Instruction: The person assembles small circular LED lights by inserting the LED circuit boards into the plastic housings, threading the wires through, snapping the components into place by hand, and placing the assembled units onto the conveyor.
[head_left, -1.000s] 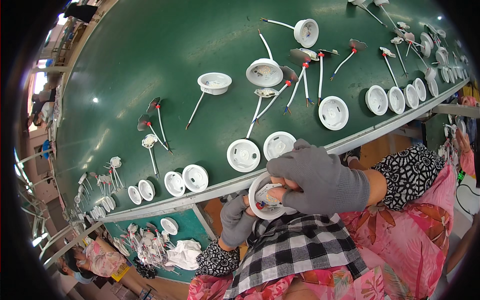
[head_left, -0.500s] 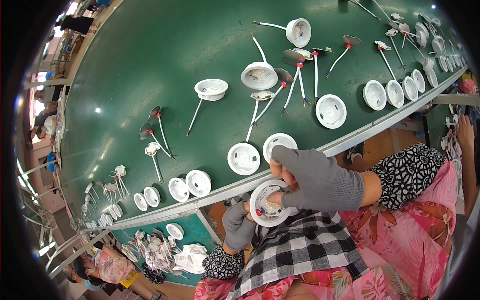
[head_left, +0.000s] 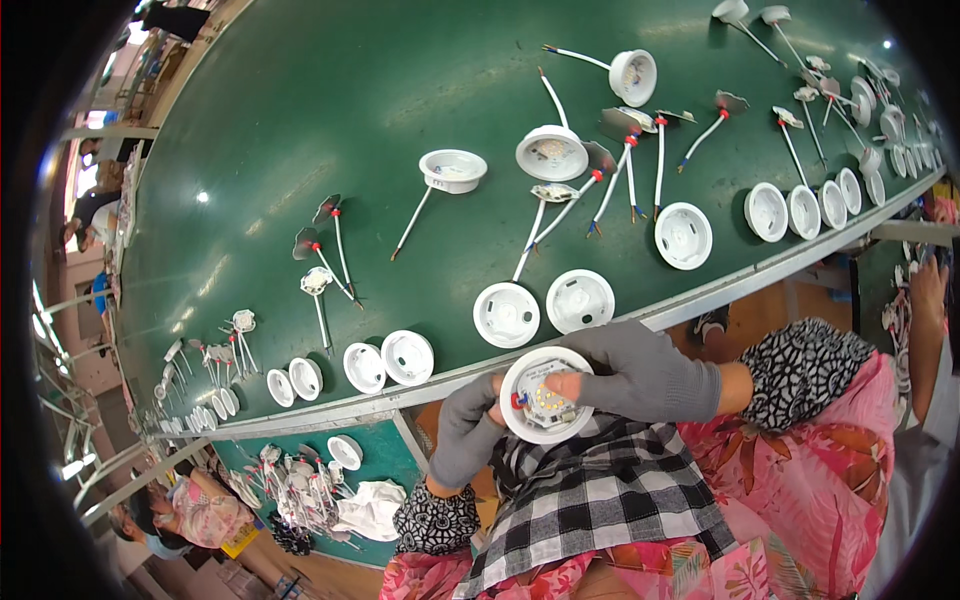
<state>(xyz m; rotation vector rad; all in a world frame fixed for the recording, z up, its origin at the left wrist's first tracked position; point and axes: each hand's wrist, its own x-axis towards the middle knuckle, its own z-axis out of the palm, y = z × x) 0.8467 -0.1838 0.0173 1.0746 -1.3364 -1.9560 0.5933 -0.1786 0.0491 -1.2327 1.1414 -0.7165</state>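
Observation:
Over my lap, just off the table's front edge, I hold a round white lamp housing (head_left: 530, 432) with its open side up. Inside it lies an LED board (head_left: 538, 402) with yellow chips, and a red-and-blue bit shows at its left. My left hand (head_left: 466, 430), in a grey fingerless glove, is closed on the left rim. My right hand (head_left: 645, 372), gloved alike, grips the right side, its bare thumb pressed on the board. The fingers underneath are hidden. Nearest on the table are two white housings, one (head_left: 506, 314) left of the other (head_left: 580, 301).
The green table (head_left: 330, 130) carries rows of housings along its metal edge (head_left: 440, 383). LED boards with white cables (head_left: 590, 205) lie farther back. At lower left, a lower green surface holds a heap of wired boards (head_left: 300, 485) and white cloth (head_left: 372, 510). Another person's arm (head_left: 928, 300) is at right.
My right hand has lowered its raised fingers from above the housing to its side; the thumb stays on the board. The whole view has shifted slightly.

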